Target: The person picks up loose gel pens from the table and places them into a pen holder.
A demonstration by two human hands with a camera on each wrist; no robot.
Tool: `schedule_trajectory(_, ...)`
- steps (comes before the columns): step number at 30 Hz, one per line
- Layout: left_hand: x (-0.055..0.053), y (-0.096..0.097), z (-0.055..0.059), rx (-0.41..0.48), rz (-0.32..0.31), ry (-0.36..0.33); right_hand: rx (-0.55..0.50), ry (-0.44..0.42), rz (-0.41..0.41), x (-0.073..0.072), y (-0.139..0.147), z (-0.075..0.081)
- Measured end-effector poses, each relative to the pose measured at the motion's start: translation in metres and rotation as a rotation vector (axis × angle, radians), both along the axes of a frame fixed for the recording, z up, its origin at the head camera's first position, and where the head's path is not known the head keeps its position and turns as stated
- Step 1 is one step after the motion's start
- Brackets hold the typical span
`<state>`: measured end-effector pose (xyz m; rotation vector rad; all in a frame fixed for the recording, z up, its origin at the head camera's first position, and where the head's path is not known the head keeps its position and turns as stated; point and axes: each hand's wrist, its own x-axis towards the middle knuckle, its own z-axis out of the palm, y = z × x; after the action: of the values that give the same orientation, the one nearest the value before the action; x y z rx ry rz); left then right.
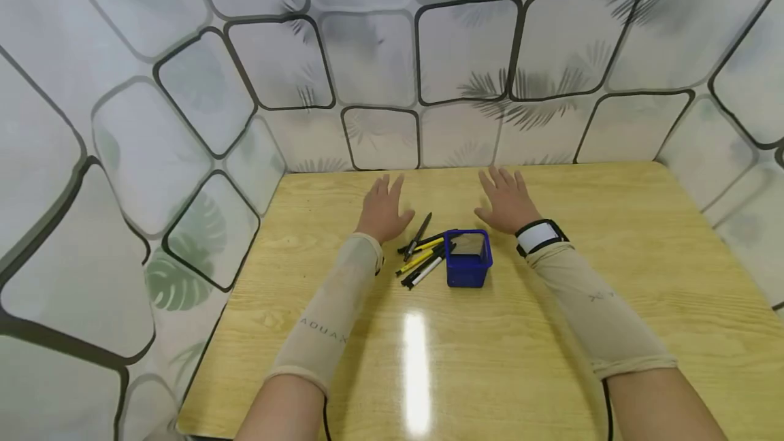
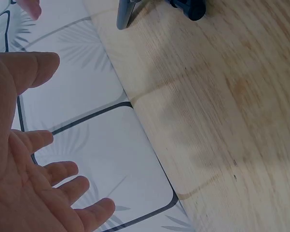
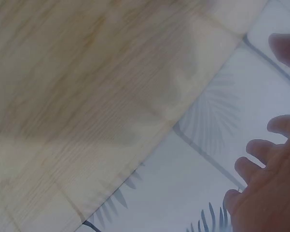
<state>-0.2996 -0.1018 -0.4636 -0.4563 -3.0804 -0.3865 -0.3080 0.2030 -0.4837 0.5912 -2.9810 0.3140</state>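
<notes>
A small blue square pen holder stands on the wooden table between my forearms. Several pens, black and yellow, lie in a loose bundle just left of it. My left hand hovers palm down beyond the pens with fingers straight, holding nothing; in the left wrist view the left hand shows its spread fingers over the table's far edge. My right hand hovers likewise beyond the holder, fingers straight and empty; the right hand shows loosely spread fingertips in the right wrist view.
A wall with a grey and black tile pattern and leaf prints closes off the table at the back and on both sides. Bare wood stretches to the right of the holder and toward the near edge.
</notes>
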Motion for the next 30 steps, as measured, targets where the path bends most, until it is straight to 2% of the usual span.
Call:
schedule_trajectory(7,0.004,-0.002,-0.004,0.02,0.007,-0.073,0.023,-0.03,0.008,0.004,0.003,-0.003)
schedule_trajectory(11,0.007,-0.002,-0.003,0.014,-0.004,-0.148,0.031,-0.051,0.038,0.006,0.007,-0.002)
schedule_trajectory(15,0.01,-0.003,-0.005,-0.016,-0.029,-0.273,0.029,-0.026,0.131,0.011,0.012,-0.002)
schedule_trajectory(18,0.009,-0.005,-0.015,-0.027,-0.028,-0.334,-0.001,-0.041,0.218,0.019,0.016,-0.002)
schedule_trajectory(20,0.007,-0.007,-0.022,-0.022,-0.021,-0.349,-0.029,-0.098,0.254,0.026,0.018,-0.001)
schedule_trajectory(23,0.005,-0.008,-0.03,0.008,-0.014,-0.347,-0.061,-0.238,0.276,0.041,0.023,-0.001)
schedule_trajectory(26,0.007,-0.009,-0.034,0.04,-0.007,-0.359,-0.104,-0.376,0.287,0.057,0.024,-0.004)
schedule_trajectory(30,0.012,-0.011,-0.036,0.074,-0.007,-0.366,-0.245,-0.526,0.322,0.073,0.02,-0.01)
